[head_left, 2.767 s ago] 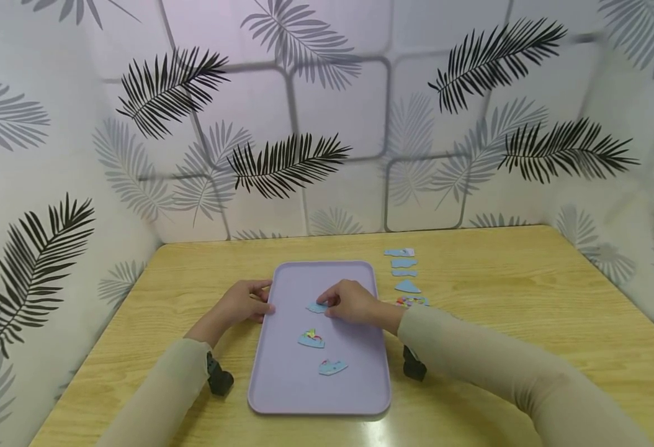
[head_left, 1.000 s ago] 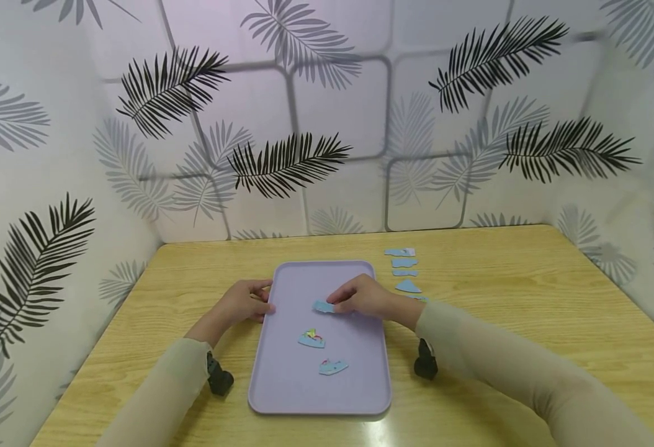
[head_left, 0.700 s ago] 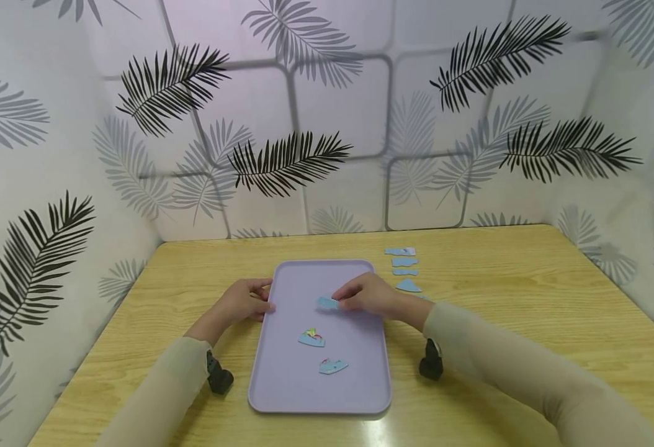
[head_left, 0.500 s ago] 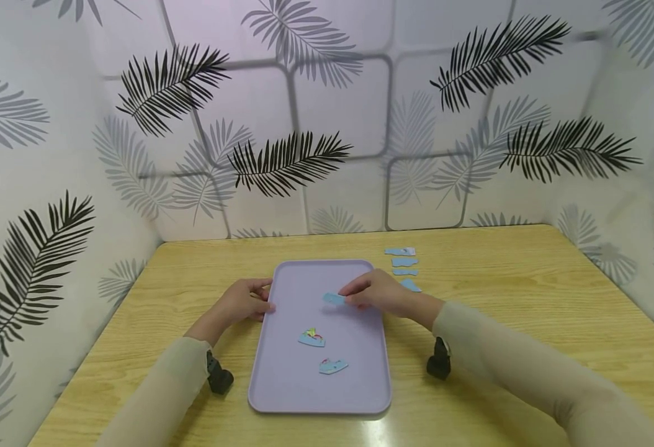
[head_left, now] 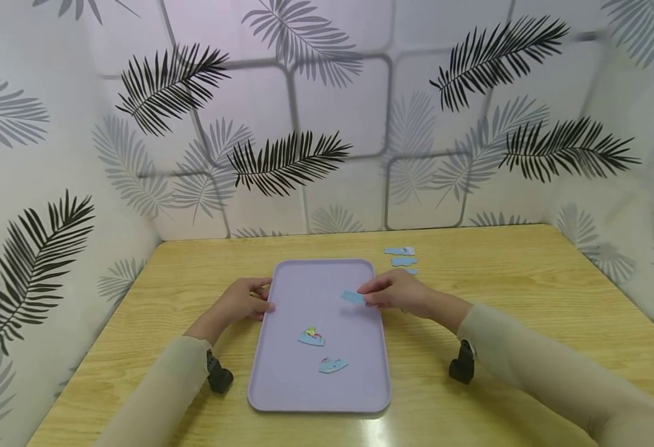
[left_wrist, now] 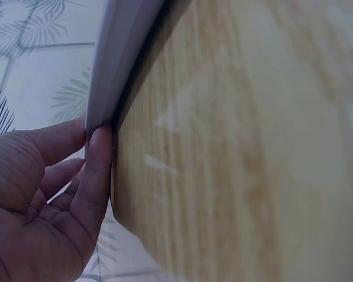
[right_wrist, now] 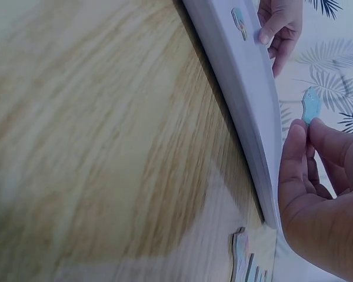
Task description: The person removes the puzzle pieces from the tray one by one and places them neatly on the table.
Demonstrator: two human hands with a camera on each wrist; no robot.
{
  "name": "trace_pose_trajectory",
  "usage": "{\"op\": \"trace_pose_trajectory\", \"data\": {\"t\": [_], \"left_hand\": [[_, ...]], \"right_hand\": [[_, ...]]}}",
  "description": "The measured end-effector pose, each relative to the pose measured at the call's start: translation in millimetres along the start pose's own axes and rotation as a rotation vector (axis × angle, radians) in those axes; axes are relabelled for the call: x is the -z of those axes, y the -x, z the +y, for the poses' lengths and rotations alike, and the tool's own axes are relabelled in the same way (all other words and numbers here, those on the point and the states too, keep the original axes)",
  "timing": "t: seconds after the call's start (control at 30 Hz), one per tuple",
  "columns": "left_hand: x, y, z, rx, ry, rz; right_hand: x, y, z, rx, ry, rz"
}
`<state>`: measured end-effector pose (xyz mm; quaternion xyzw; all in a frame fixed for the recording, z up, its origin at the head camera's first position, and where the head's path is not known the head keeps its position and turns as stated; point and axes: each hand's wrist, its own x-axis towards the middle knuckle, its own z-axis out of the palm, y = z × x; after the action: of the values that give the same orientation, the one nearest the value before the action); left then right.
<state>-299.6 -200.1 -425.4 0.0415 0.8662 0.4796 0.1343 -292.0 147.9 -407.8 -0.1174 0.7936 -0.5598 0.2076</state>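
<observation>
My right hand [head_left: 396,293] pinches a light-blue jigsaw puzzle piece [head_left: 352,297] between thumb and fingers, above the right side of a lilac tray [head_left: 316,394]. In the right wrist view the held piece [right_wrist: 310,106] has a wavy outline and stands up from the fingertips. With the thumb over the rim and fingers against the outer side, my left hand [head_left: 241,302] grips the tray's left edge. Two other pieces lie apart on the tray: one with yellow and red print [head_left: 311,337], and a pale blue one with a red mark [head_left: 333,366] nearer me.
Beyond the tray's right edge, several blue pieces lie in a column on the wooden table [head_left: 489,279], including a strip [head_left: 399,251] at the far end. My right hand and forearm hide the column's near part. A patterned wall [head_left: 338,205] rises behind the table.
My right hand has lifted the blue piece from the tray's middle and carried it right, toward the tray's right edge. My left hand and the two other tray pieces stay in place.
</observation>
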Motion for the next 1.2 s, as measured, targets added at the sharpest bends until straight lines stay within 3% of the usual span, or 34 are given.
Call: {"op": "trace_pose_trajectory", "data": {"t": [0.73,1.0,1.2], "left_hand": [[-2.0,-3.1,-0.4,0.022,-0.017,0.005],[-1.1,-3.9,-1.3,0.028,-0.014,0.008],[-1.2,-3.6,-1.5,0.024,0.002,0.001]], "right_hand": [[48,51.4,23,-0.029,-0.076,-0.007],[58,61.7,35,-0.077,-0.077,0.006],[63,63.9,44,-0.068,-0.066,0.006]]}}
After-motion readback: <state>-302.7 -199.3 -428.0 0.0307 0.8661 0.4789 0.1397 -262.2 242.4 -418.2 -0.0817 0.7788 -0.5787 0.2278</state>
